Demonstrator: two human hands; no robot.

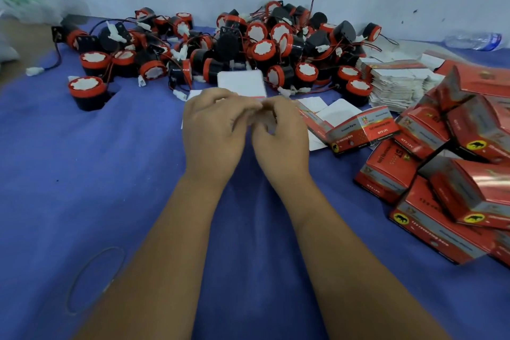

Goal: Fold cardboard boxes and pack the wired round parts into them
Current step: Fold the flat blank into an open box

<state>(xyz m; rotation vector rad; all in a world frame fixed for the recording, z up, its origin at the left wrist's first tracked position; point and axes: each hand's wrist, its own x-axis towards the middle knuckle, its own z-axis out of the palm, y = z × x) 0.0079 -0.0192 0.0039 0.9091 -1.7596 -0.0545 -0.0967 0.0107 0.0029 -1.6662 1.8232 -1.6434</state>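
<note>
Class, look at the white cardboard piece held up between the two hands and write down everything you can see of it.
The cardboard box blank shows its plain white, matte inner face, with a thin red edge along its lower right side. It looks like thin card, and its upper flap stands up above the fingers, roughly square with rounded corners. The left hand and right hand pinch its lower part, hiding most of it. It is held above the blue cloth, in front of the pile of red and black wired round parts.

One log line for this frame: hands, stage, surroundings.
stage: folding | left hand and right hand: grip white cardboard | round parts: heaped behind | folded boxes: right
</note>
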